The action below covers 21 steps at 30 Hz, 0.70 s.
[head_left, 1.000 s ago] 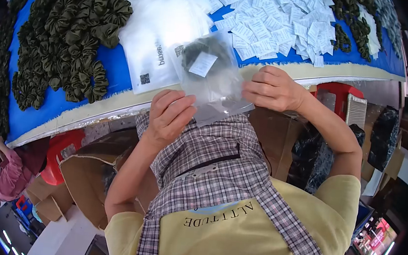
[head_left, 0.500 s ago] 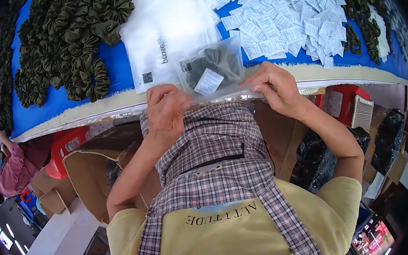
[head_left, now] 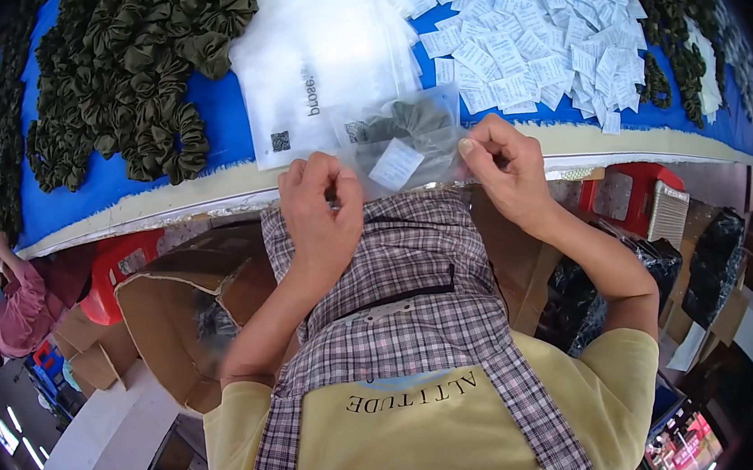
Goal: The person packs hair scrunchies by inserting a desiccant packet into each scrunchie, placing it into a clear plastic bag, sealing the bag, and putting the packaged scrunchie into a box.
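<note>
A frosted plastic bag (head_left: 364,154) lies at the table's front edge, over a stack of similar bags. Inside it show a dark green scrunchie (head_left: 419,121) and a small white printed packet (head_left: 396,165). My left hand (head_left: 319,216) is closed, thumb and fingers pinched together at the bag's near left corner. On the other side my right hand (head_left: 511,171) pinches the bag's right edge between thumb and forefinger. A fold of the bag's near part seems to lie across its lower half.
A heap of dark green scrunchies (head_left: 131,57) covers the table's left. Behind the bag lies the stack of frosted bags (head_left: 323,40); a pile of white packets (head_left: 539,51) spreads to the right. Below stand a cardboard box (head_left: 168,324) and red stools (head_left: 114,278). A person in pink (head_left: 25,310) works far left.
The bag's near edge, stretched between my hands before, now appears folded up. My left hand has shifted right and slightly down; the right hand has turned a little, still pinching.
</note>
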Motion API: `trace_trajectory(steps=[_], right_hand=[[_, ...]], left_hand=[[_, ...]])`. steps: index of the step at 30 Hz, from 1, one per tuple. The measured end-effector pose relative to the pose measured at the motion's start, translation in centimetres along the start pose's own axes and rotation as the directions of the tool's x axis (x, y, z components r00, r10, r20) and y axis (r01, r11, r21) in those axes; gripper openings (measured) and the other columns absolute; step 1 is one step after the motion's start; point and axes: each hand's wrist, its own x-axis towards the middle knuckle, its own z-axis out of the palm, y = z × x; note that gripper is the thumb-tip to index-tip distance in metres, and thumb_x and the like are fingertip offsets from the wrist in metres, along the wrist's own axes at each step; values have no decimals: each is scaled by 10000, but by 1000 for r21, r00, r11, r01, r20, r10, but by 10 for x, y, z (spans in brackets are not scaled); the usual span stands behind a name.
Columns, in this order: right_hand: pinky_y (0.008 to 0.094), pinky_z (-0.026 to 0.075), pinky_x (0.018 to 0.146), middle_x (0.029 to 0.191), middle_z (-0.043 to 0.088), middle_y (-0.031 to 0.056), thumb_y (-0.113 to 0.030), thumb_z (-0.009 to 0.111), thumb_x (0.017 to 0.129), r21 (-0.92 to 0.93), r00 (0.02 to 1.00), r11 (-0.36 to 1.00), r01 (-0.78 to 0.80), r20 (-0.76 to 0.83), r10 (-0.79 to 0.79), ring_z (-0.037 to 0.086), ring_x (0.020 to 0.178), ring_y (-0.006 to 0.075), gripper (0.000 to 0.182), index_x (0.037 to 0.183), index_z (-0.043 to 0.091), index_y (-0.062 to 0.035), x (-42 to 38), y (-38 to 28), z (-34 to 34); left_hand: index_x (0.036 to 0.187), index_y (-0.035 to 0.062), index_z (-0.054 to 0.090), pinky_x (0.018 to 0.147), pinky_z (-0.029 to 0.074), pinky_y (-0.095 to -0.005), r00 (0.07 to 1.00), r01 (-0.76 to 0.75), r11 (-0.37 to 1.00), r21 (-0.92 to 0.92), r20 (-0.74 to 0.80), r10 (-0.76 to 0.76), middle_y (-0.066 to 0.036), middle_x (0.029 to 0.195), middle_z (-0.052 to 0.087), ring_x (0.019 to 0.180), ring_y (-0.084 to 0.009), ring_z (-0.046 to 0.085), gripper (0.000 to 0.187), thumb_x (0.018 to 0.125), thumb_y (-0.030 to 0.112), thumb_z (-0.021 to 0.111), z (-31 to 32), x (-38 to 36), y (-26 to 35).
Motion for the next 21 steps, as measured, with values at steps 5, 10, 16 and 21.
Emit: trace_trajectory(steps=[5,10,16,21], right_hand=[[203,408,586,808,640,19,-20,629,943,-294,998,954,-52,-42,41,525,633,87,22,956,612,-19,1,-12,9],[294,422,799,1147,672,122,-51,640,918,-618,820,714,328,-189,-541,606,991,221,305,1218,607,-6,-2,8,18],[434,314,978,1508,504,151,-314,568,992,-844,910,482,234,16,-414,463,1310,297,601,1498,441,-16,-27,14,54],[465,298,977,1581,447,138,-393,520,1021,-805,916,533,260,31,-400,430,1356,289,681,1580,336,-49,-27,15,55]], left_hand=[[947,73,594,844,384,-383,971,-198,901,386,-51,235,-66,880,566,823,-226,477,127,834,25,627,11,2,-4],[1164,59,605,930,366,-386,957,-172,884,436,-139,255,-129,1008,576,990,-285,520,319,848,46,646,20,0,12],[1426,72,521,1008,364,-387,930,-312,661,683,78,359,-181,1239,528,1210,-346,488,576,870,82,671,28,-4,35],[1474,116,512,1014,399,-391,933,-326,890,317,-46,358,-178,1338,486,1253,-340,474,625,876,112,694,35,5,27]])
